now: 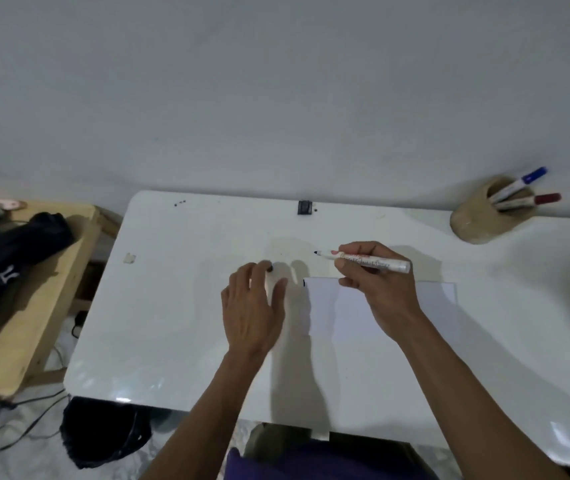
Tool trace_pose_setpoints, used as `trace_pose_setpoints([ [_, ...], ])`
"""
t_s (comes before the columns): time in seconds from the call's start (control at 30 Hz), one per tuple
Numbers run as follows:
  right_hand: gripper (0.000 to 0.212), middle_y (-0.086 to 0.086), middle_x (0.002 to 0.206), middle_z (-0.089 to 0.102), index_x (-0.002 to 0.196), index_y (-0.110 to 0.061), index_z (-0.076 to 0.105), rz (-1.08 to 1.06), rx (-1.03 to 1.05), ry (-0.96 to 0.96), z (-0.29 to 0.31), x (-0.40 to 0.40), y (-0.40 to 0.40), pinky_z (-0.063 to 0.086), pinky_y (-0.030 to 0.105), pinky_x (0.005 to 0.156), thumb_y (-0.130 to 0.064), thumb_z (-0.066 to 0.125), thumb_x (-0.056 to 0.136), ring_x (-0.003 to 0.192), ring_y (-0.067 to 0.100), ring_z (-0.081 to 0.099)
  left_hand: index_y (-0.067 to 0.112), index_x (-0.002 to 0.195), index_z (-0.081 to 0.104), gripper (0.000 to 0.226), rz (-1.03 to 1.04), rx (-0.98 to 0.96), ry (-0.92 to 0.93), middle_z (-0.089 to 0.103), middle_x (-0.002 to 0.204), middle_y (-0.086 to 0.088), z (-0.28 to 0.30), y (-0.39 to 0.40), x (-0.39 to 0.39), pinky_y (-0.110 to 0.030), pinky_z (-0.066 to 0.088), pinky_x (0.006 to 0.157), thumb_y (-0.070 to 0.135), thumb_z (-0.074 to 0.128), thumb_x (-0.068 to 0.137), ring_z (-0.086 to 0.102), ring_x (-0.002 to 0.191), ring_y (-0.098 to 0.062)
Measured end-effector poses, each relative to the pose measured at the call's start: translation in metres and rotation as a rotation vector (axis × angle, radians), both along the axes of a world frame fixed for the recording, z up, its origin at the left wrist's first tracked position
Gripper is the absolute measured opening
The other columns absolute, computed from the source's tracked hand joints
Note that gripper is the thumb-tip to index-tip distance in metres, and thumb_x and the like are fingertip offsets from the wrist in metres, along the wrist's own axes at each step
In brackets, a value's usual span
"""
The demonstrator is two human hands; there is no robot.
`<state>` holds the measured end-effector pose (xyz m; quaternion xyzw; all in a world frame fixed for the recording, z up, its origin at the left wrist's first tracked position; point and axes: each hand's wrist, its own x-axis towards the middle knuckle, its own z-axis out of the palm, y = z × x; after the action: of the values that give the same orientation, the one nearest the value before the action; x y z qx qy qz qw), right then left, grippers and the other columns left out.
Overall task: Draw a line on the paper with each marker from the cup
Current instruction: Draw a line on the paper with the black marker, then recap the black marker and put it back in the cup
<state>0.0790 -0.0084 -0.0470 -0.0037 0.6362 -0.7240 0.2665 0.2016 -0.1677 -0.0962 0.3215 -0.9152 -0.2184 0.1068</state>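
Observation:
My right hand (pixel 377 289) grips an uncapped black marker (pixel 363 260), white-barrelled, with its tip pointing left above the far left corner of the white paper (pixel 415 310). My left hand (pixel 252 306) hovers left of the paper with a small black cap (pixel 270 268) at its fingertips; whether it pinches the cap I cannot tell. A short dark mark (pixel 304 282) sits at the paper's left edge. At the far right, a tan cup (pixel 477 223) holds a blue-capped marker (pixel 522 181) and a red-capped marker (pixel 532 200).
The white table (pixel 172 323) has a small black clip (pixel 305 207) at its far edge and a scrap of tape (pixel 130 258) on the left. A wooden bench (pixel 34 306) with a dark bag stands left; a black bin (pixel 103 434) and cables lie on the floor.

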Motion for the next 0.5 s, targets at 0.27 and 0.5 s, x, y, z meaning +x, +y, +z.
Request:
trace_pose_setpoints([
  [0.27, 0.022, 0.012, 0.103, 0.080, 0.087, -0.009, 0.064, -0.078, 0.041, -0.007, 0.007, 0.021, 0.005, 0.062, 0.034, 0.066, 0.007, 0.079, 0.081, 0.096, 0.021, 0.078, 0.013, 0.110, 0.070, 0.025, -0.079, 0.060, -0.277, 0.068, 0.107, -0.008, 0.009, -0.036, -0.036, -0.041, 0.045, 0.089, 0.028, 0.052, 0.100, 0.063, 0.104, -0.032],
  [0.5, 0.010, 0.003, 0.091, 0.080, 0.100, -0.008, 0.072, -0.182, 0.037, -0.018, 0.021, 0.032, 0.002, 0.060, 0.027, 0.066, -0.013, 0.074, 0.092, 0.084, 0.014, 0.075, 0.010, 0.107, 0.074, 0.017, 0.057, 0.450, -0.041, 0.078, 0.098, -0.006, 0.032, -0.032, -0.020, -0.025, 0.044, 0.078, 0.014, 0.067, 0.093, 0.069, 0.091, -0.024],
])
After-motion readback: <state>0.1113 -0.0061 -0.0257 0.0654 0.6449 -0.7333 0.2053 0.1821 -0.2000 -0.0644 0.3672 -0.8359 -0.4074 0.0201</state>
